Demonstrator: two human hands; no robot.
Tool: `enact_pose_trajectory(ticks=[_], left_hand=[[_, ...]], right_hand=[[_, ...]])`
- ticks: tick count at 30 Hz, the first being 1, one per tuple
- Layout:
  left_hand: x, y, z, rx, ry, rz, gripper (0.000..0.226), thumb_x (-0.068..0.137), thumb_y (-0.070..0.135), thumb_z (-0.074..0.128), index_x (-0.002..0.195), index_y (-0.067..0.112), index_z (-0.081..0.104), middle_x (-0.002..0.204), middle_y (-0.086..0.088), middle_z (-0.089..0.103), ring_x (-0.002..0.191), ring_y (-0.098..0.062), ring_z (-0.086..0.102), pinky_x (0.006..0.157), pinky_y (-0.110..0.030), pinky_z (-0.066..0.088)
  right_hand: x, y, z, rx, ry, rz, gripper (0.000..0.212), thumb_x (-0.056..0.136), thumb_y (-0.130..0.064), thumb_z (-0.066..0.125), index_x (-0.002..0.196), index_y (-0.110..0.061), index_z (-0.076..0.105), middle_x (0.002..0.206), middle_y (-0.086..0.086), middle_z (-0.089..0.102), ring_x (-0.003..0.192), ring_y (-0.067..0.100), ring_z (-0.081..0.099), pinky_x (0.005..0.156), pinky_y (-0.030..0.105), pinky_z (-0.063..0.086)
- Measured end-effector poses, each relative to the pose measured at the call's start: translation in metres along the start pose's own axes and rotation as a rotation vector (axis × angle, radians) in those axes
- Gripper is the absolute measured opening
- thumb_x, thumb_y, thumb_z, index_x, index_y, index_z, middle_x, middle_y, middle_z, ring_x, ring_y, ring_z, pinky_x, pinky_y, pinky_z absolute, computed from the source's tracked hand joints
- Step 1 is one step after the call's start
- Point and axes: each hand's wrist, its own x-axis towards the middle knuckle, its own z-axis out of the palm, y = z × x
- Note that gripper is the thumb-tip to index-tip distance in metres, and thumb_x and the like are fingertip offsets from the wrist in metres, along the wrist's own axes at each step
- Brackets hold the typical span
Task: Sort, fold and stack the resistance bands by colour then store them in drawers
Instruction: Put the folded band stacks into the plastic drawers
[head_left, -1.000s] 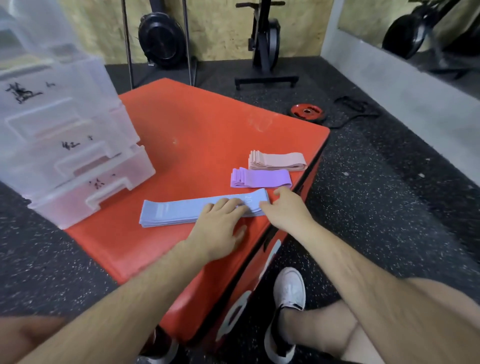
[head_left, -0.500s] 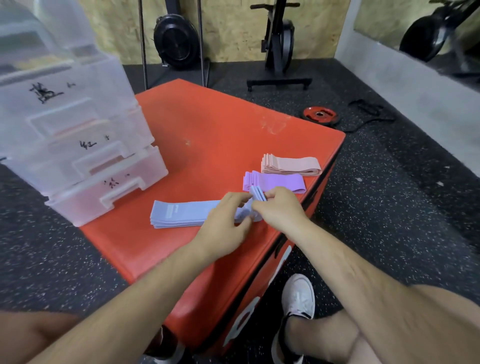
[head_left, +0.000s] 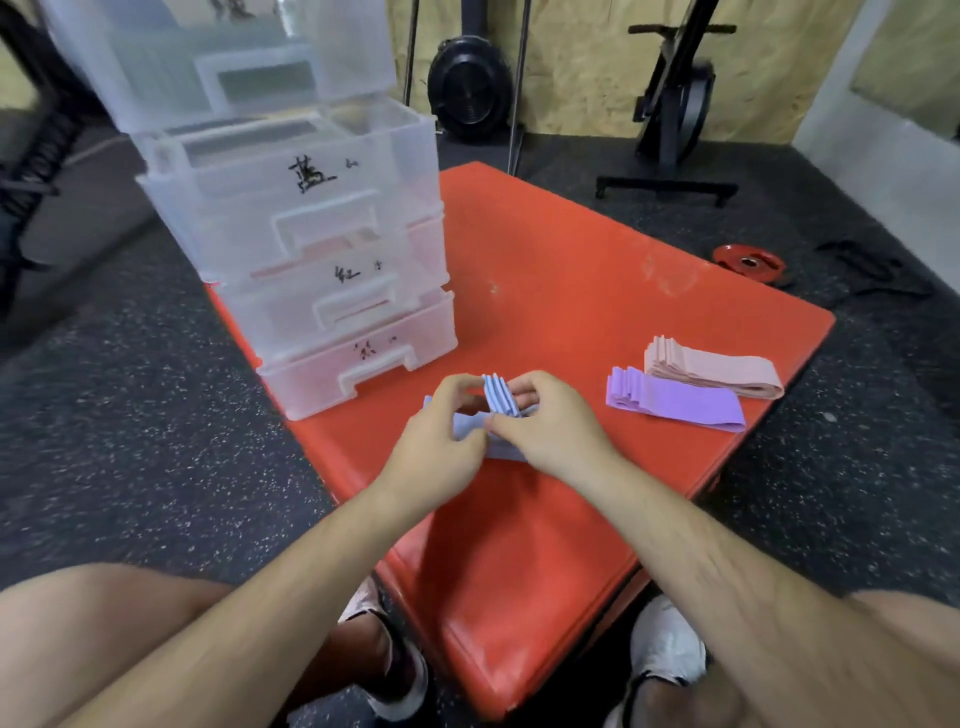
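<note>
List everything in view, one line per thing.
blue resistance bands: one folded bundle, pale blue, between the hands
purple resistance bands: one stack, lilac, box's right side
pink resistance bands: one stack, pink, just behind the purple
drawer unit: one, clear, box's left edge
padded box: one, red, centre
weight plate: one, red, floor, right
exercise bike: one, black, far wall
left hand: pinches blue bands
right hand: holds blue bands

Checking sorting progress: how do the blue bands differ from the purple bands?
The blue bands are pinched by the left hand and right hand, their ends raised; the purple bands lie flat and untouched on the red platform. The blue bands sit by the drawers; the purple bands lie beside the pink bands. Both are single-colour stacks.
</note>
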Motion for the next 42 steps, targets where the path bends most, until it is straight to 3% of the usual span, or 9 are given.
enact_pose_trajectory(ticks=[4, 7, 11, 17, 21, 24, 31, 37, 42], left_hand=[[0.000, -0.023, -0.020, 0.211, 0.013, 0.002, 0.053, 0.074, 0.025, 0.048, 0.125, 0.040, 0.049, 0.115, 0.019, 0.066, 0.111, -0.013, 0.060, 0.097, -0.041, 0.045], [-0.001, -0.036, -0.028, 0.464, 0.099, 0.071, 0.050, 0.072, 0.027, 0.048, 0.122, 0.028, 0.056, 0.121, 0.010, 0.059, 0.116, -0.021, 0.050, 0.090, -0.034, 0.037], [0.005, -0.037, -0.026, 0.577, 0.164, 0.290, 0.042, 0.078, 0.027, 0.049, 0.118, 0.025, 0.058, 0.131, 0.009, 0.052, 0.122, -0.016, 0.045, 0.090, -0.035, 0.039], [0.025, -0.036, -0.007, 0.778, 0.084, 0.368, 0.021, 0.092, 0.041, 0.046, 0.096, 0.024, 0.059, 0.097, 0.008, 0.057, 0.097, -0.020, 0.054, 0.074, -0.035, 0.039], [0.032, -0.045, -0.008, 0.725, 0.067, 0.359, 0.005, 0.086, 0.020, 0.058, 0.085, 0.016, 0.056, 0.092, -0.001, 0.052, 0.081, -0.030, 0.049, 0.071, -0.044, 0.045], [0.038, -0.045, -0.015, 0.674, 0.019, 0.298, 0.004, 0.087, 0.020, 0.061, 0.088, 0.019, 0.057, 0.097, 0.003, 0.052, 0.082, -0.025, 0.046, 0.076, -0.043, 0.045], [0.053, -0.025, -0.029, 0.726, -0.212, 0.184, 0.038, 0.085, 0.014, 0.059, 0.121, 0.027, 0.055, 0.128, 0.006, 0.047, 0.124, -0.019, 0.040, 0.091, -0.032, 0.031], [0.065, -0.014, -0.031, 0.602, -0.578, 0.046, 0.079, 0.085, 0.032, 0.059, 0.155, 0.032, 0.023, 0.158, 0.007, 0.031, 0.146, -0.014, 0.029, 0.120, -0.033, 0.021], [0.060, -0.025, -0.035, 0.780, -0.583, 0.118, 0.077, 0.087, 0.055, 0.063, 0.151, 0.043, 0.024, 0.127, 0.013, 0.046, 0.129, -0.017, 0.043, 0.111, -0.042, 0.029]], right_hand=[[0.005, -0.011, 0.023, -0.123, -0.046, -0.045, 0.054, 0.056, -0.058, 0.064, 0.102, -0.031, 0.064, 0.090, -0.013, 0.069, 0.087, 0.010, 0.067, 0.085, 0.036, 0.053], [0.009, -0.009, 0.031, -0.301, -0.113, -0.086, 0.052, 0.077, -0.035, 0.072, 0.126, -0.026, 0.060, 0.111, -0.009, 0.070, 0.104, 0.014, 0.066, 0.095, 0.030, 0.048], [0.015, -0.005, 0.028, -0.297, -0.165, -0.094, 0.049, 0.086, -0.015, 0.050, 0.134, -0.023, 0.055, 0.120, -0.005, 0.069, 0.112, 0.017, 0.064, 0.101, 0.035, 0.048], [0.020, 0.008, 0.000, -0.056, -0.238, -0.066, 0.046, 0.091, 0.004, 0.043, 0.131, -0.013, 0.056, 0.104, -0.004, 0.070, 0.093, 0.012, 0.068, 0.087, 0.023, 0.051], [0.024, 0.024, -0.022, -0.291, 0.016, -0.044, 0.032, 0.087, -0.016, 0.060, 0.119, -0.016, 0.063, 0.103, 0.001, 0.067, 0.091, 0.017, 0.064, 0.086, 0.032, 0.052], [0.023, 0.030, -0.029, -0.425, -0.093, 0.182, 0.032, 0.085, -0.031, 0.061, 0.114, -0.018, 0.062, 0.105, 0.002, 0.067, 0.091, 0.022, 0.064, 0.075, 0.031, 0.048], [0.025, 0.025, -0.019, -0.147, -0.179, 0.270, 0.020, 0.068, -0.026, 0.063, 0.063, -0.019, 0.046, 0.061, 0.002, 0.035, 0.059, 0.019, 0.031, 0.056, 0.031, 0.025], [0.016, 0.030, -0.020, -0.164, -0.208, 0.092, 0.024, 0.072, -0.024, 0.072, 0.093, -0.019, 0.060, 0.078, -0.005, 0.060, 0.060, 0.014, 0.048, 0.056, 0.028, 0.039], [0.009, 0.031, -0.025, -0.172, -0.198, -0.021, 0.028, 0.072, -0.018, 0.070, 0.096, -0.023, 0.058, 0.082, -0.006, 0.062, 0.057, 0.008, 0.050, 0.052, 0.024, 0.040]])
